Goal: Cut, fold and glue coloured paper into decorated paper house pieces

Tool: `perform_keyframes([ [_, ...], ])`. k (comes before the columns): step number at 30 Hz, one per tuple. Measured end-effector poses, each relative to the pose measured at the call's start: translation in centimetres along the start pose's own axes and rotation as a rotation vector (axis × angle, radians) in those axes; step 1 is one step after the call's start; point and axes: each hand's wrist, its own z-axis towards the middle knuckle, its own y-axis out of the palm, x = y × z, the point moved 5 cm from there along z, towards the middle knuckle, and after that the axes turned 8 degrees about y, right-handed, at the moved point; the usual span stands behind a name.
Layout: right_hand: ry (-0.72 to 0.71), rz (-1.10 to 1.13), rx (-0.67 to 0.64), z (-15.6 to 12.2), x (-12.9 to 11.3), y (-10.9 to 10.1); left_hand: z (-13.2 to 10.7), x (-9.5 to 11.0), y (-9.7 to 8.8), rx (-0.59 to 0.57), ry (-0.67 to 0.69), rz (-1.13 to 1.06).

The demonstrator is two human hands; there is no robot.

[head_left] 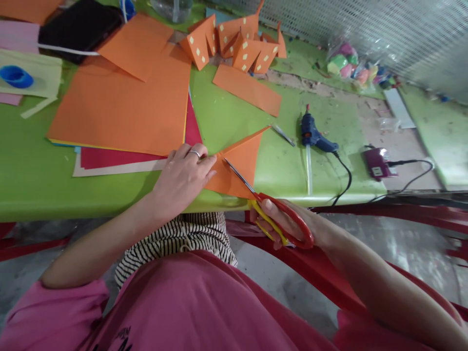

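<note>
My left hand [183,178], a ring on one finger, pinches the left corner of a folded orange paper triangle [243,158] at the near edge of the green table [36,185]. Red-and-yellow-handled scissors [270,217] sit in my right hand [288,222], whose fingers are closed through the handles. Their metal blades lie across the orange triangle.
A stack of orange, red and white paper sheets [120,107] lies left of the triangle. Folded orange pieces with pale squares [234,46] stand at the back. A blue glue gun [316,139] and a purple plugged-in device [376,165] lie right. Red chair arms [402,212] flank me.
</note>
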Motion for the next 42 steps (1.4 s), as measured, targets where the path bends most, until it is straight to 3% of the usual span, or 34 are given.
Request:
perform_keyframes([
  [9,0.001,-0.09,0.032,-0.5,-1.3,-0.2,0.0,0.0,0.0,0.02,-0.002,-0.009],
  [19,0.048,-0.062,0.028,-0.1,-0.8,-0.4,0.1,0.0,0.0,-0.004,-0.003,-0.007],
  [28,0.089,-0.147,0.1,-0.5,-1.8,-0.4,0.0,-0.1,0.1,0.028,0.001,-0.006],
  [33,0.158,-0.14,0.072,-0.6,-1.4,-0.7,0.1,-0.1,0.1,0.0,-0.005,-0.024],
  [42,0.133,-0.099,0.006,0.0,-1.0,-0.6,0.1,-0.2,0.1,0.01,0.007,-0.015],
])
